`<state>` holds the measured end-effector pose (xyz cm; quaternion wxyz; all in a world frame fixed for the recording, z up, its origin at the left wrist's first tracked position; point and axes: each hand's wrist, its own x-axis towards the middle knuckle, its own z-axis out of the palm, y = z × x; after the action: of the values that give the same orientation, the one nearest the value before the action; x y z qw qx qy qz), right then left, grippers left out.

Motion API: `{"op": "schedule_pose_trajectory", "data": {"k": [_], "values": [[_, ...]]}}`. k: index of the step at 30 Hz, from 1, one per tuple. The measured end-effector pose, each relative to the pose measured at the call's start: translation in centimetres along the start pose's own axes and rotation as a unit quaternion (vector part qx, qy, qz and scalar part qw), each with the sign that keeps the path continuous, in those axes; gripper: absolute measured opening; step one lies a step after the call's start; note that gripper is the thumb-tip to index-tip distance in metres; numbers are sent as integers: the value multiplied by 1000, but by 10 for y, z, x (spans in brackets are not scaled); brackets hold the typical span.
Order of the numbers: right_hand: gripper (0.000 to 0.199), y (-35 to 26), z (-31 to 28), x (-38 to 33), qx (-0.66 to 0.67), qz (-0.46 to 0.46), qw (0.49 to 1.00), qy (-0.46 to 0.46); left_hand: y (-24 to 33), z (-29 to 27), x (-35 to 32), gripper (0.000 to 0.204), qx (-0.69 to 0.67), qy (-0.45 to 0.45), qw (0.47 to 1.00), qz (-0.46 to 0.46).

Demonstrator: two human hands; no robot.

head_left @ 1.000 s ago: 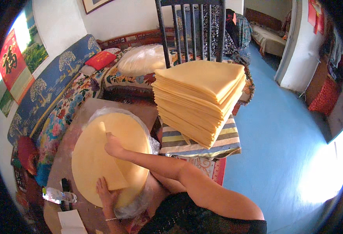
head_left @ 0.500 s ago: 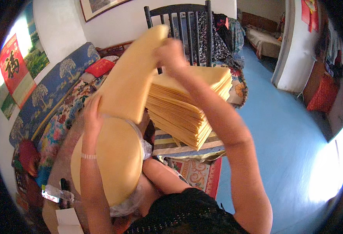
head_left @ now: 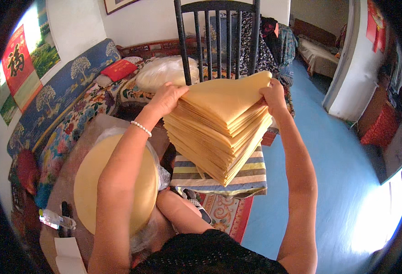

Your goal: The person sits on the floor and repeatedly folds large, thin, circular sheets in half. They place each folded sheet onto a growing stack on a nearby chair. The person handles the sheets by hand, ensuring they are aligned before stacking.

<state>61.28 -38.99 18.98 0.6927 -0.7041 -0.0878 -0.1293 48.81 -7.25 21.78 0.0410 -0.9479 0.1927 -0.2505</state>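
One yellow sheet (head_left: pixel 228 98), pinched by fingers of left hand (head_left: pixel 168 97) and right hand (head_left: pixel 274 95), tops a stack (head_left: pixel 205 146) on striped cloth (head_left: pixel 189 176) above blue floor (head_left: pixel 333 169).

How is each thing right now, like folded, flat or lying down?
Top yellow sheet: folded, held at two corners
Left hand: gripping its left corner
Right hand: gripping its right corner
Folded yellow sheets beneath: stacked
Round yellow sheet: flat, unfolded
Clear plastic bottle: lying on its side
White paper booklet: looks open
Black slatted chair: upright
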Motion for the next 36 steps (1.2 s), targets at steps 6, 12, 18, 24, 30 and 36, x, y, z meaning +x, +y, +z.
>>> {"op": "schedule_pose_trajectory", "data": {"k": [6, 12, 18, 24, 30, 36], "values": [[63, 11, -10, -15, -171, -85, 981, 35, 6, 2, -12, 29, -18, 17, 1000, -9], [44, -15, -23, -30, -451, -160, 878, -24, -2, 11, -9, 29, -35, 5, 999, 13], [45, 2, -26, -3, -530, -430, 731, 10, 4, 6, -8, 34, -38, -8, 999, 16], [35, 41, -29, 8, -429, -161, 866, -202, -7, 24, -15, 44, -96, -51, 993, -50], [35, -12, -30, -63, -404, -406, 817, 62, -2, -11, -64, 43, -161, -36, 974, -158], [40, 41, 19, -293, -316, -236, 886, -244, 1, -13, -283, 34, -220, 113, 918, -309]]}}
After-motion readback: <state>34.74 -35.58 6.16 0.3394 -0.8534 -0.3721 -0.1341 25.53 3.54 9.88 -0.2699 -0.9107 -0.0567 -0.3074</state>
